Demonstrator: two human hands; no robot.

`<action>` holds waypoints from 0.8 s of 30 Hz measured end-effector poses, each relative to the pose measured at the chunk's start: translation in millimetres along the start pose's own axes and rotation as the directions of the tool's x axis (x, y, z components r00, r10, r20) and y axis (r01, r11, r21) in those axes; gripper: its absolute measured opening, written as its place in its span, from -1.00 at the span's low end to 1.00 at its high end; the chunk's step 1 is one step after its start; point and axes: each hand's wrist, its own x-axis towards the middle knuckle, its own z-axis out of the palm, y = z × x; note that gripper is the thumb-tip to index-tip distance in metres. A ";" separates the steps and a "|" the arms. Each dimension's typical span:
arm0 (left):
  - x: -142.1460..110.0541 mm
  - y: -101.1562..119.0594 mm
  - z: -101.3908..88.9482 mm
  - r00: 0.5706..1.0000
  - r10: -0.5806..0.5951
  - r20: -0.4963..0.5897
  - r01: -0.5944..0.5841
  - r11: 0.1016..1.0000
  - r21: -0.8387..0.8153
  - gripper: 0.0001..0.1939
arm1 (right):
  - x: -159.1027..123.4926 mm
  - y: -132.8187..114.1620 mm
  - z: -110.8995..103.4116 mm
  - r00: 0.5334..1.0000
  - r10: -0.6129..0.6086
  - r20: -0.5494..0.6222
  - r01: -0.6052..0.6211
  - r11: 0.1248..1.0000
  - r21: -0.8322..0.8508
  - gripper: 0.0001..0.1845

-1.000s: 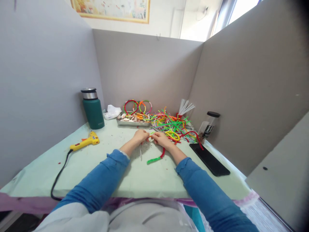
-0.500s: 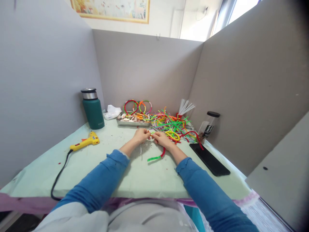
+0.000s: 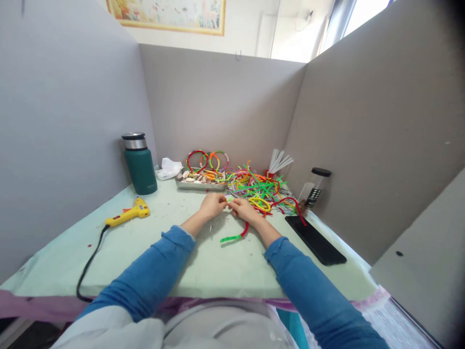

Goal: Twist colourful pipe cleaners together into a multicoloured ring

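Note:
My left hand (image 3: 213, 205) and my right hand (image 3: 242, 209) meet fingertip to fingertip above the middle of the table. Both are closed in a pinch on a pipe cleaner (image 3: 232, 238), whose red and green end hangs below my right hand and curves to the left. A thin white end dangles under my left hand. What lies between the fingertips is mostly hidden, with a bit of light green showing. Just beyond my right hand is a heap of coloured pipe cleaners (image 3: 259, 186), with a yellow coil at its near side.
A metal tray (image 3: 201, 186) of shells stands at the back, with pipe-cleaner rings (image 3: 197, 161) behind. To the left are a green bottle (image 3: 140, 167) and a yellow glue gun (image 3: 127, 214) with its cord. On the right lie a black phone (image 3: 315, 240) and a clear jar (image 3: 317, 188). Grey partitions enclose the table.
The fingertips of both hands have shifted slightly around the pipe cleaner, and its hanging green end has swung a little to the left. Everything else stays put.

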 end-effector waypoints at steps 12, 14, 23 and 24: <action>-0.4 0.8 0.7 1.000 0.028 0.009 -0.029 0.989 0.142 -0.77 | -1.1 -1.1 0.5 1.000 -0.009 -0.020 0.008 0.999 -0.042 -0.71; -0.8 1.4 0.3 1.000 0.025 0.007 -0.026 0.988 0.153 -0.77 | -1.5 -1.6 0.5 1.000 -0.016 -0.022 0.015 0.999 -0.047 -0.71; 0.2 -0.1 1.1 0.999 0.040 0.018 -0.041 0.997 0.069 -0.79 | -1.1 -1.4 0.6 1.000 0.001 -0.018 -0.002 0.999 -0.033 -0.72; 0.7 0.0 1.1 0.999 0.028 0.024 -0.029 0.999 0.036 -0.81 | -1.1 -1.3 0.6 1.000 0.003 -0.019 -0.004 1.000 -0.027 -0.72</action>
